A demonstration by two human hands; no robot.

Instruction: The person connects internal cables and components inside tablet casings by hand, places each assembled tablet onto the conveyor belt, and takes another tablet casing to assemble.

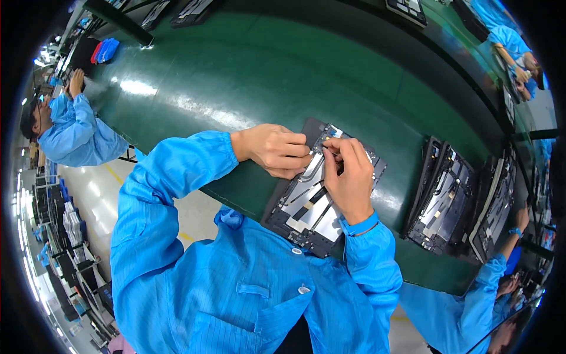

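An opened tablet-like device [303, 203] lies at a slant on the green table in front of me, its silver plate, black cables and circuit parts showing inside a black frame. My left hand [276, 151] is closed at the device's upper left side, fingers curled inward and their tips near its inner parts. Over the upper part, my right hand [351, 176] pinches with thumb and forefinger. Whatever either hand's fingertips hold is too small or hidden to tell. The two hands are close together but apart.
More opened devices [443, 203] lean together on the table's right side. Others [405, 10] lie along the dark far ledge. The green table [194, 76] stretches away to the far left. People in blue work clothes [79, 133] sit at left and right.
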